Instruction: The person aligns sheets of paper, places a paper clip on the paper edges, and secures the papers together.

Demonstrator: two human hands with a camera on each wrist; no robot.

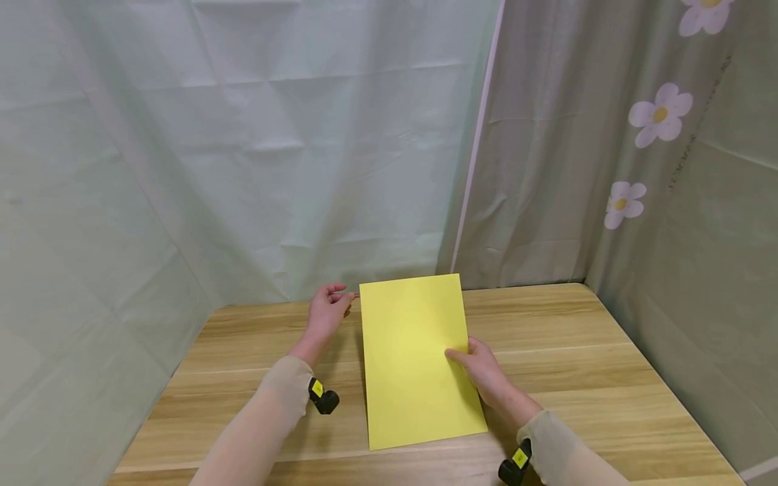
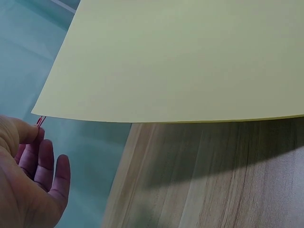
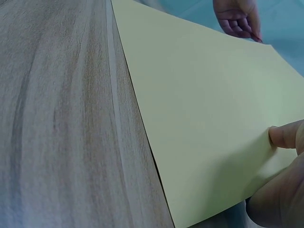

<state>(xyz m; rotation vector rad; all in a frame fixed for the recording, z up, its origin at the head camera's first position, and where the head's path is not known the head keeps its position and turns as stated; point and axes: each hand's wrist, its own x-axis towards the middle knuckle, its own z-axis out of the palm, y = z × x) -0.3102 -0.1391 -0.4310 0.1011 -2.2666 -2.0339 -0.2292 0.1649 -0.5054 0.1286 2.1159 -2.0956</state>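
A yellow sheet of paper (image 1: 413,378) is held tilted over the table, its far end raised. My right hand (image 1: 483,371) grips its right edge, the thumb (image 3: 283,136) lying on top and the other fingers hidden beneath. At the far left corner, my left hand (image 1: 328,312) pinches a small red paper clip (image 2: 41,121) between thumb and forefinger. The clip's end meets the paper's edge in the left wrist view; whether it has slid over the edge I cannot tell. The remaining left fingers are loosely bent, away from the paper.
The wooden table (image 1: 547,331) spreads out on both sides of the paper. Pale curtains (image 1: 273,148) hang right behind its far edge, and a flowered curtain (image 1: 659,115) stands at the right. Black cameras are strapped to both wrists.
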